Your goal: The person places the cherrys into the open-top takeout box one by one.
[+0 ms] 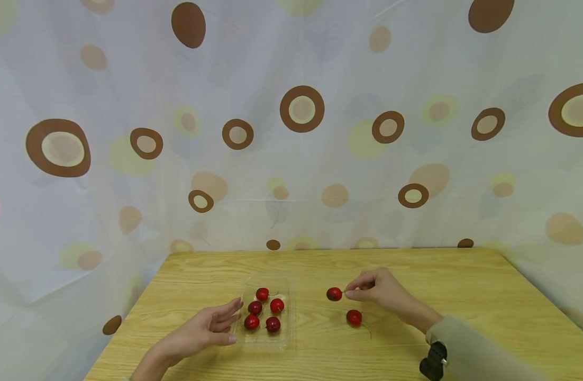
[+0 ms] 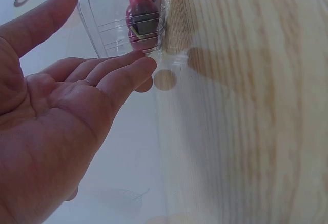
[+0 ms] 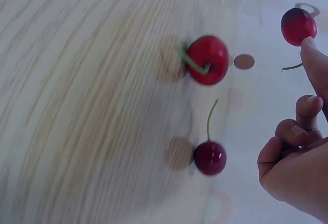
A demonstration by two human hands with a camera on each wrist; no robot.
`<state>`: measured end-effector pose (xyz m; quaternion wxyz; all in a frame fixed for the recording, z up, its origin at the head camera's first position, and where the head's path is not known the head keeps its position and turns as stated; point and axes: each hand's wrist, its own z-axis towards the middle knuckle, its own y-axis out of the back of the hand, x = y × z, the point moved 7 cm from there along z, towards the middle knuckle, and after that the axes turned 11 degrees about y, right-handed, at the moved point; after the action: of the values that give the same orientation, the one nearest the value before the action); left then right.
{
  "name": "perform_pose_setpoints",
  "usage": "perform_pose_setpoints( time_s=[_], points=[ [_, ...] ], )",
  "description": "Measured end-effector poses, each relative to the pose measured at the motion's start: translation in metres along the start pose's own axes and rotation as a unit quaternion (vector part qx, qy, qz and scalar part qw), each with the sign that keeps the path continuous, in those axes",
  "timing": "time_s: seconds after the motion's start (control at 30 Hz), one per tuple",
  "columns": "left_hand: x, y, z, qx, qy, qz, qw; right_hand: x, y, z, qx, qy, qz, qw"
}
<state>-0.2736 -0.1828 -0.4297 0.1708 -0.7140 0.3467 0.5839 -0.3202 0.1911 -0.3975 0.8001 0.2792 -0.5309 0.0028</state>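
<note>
My right hand [image 1: 384, 293] pinches a red cherry [image 1: 334, 294] near its stem, holding it to the right of the clear plastic tray [image 1: 260, 342]. In the right wrist view, the held cherry [image 3: 299, 26] shows at the thumb tip, while a bright red cherry [image 3: 207, 60] and a darker cherry [image 3: 210, 158] lie on the table, stems attached. Only one loose cherry [image 1: 354, 317] appears in the head view. My left hand [image 1: 203, 328] is spread at the tray's left side, fingertips right at its wall [image 2: 91, 21]. Several cherries sit inside the tray.
A light wood-grain table [image 1: 201, 270] carries everything. Behind it and at both sides hangs a pale curtain [image 1: 253, 63] with brown and yellow circles. A dark watch or band [image 1: 433, 361] is on the right sleeve.
</note>
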Motion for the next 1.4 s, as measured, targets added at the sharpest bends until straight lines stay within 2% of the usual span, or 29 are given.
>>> perform_pose_setpoints(
  time_s=[0.43, 0.97, 1.4],
  points=[
    [0.001, 0.001, 0.000, -0.003, 0.008, -0.001, 1.0000, 0.023, -0.047, 0.029, -0.004, 0.014, 0.027, 1.000],
    [0.002, 0.002, -0.001, -0.005, -0.005, 0.006, 1.0000, 0.039, -0.109, 0.061, 0.000, 0.027, 0.045, 0.999],
    [0.001, 0.002, -0.001, -0.011, 0.000, 0.019, 0.9998, 0.040, -0.136, 0.072, -0.010, 0.020, 0.027, 0.999]
  ],
)
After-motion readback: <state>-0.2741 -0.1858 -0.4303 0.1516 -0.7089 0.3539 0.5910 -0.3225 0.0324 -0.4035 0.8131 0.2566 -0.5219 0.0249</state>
